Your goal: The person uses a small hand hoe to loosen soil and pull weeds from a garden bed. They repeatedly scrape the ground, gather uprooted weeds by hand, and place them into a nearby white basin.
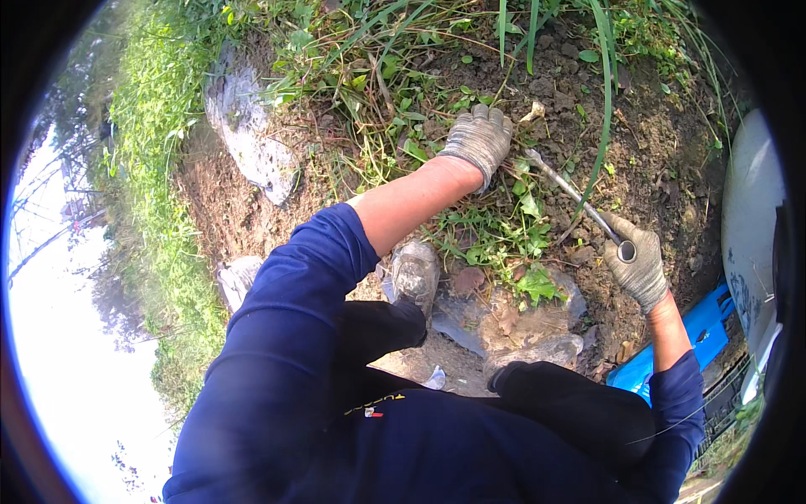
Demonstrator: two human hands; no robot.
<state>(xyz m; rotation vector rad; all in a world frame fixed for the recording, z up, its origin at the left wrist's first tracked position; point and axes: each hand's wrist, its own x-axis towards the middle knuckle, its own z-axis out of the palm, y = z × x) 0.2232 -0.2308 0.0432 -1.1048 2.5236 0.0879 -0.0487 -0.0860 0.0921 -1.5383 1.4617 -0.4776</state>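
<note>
My left hand, in a grey knit glove, presses down among green weeds with its fingers curled round stems at the soil. The fingertips are hidden from above. In a matching glove, my right hand grips a metal hand tool by its tubular handle, whose hollow end faces up. The tool's narrow shaft slants up and left toward the left hand, and its tip rests among weeds and dirt, so the shape of its working end is unclear. Leafy weeds lie between the two hands.
Bare brown soil spreads at the right, with long grass blades hanging over it. A pale rounded container and a blue plastic object stand at the right edge. Plastic sheeting lies at the left. My shoes stand below.
</note>
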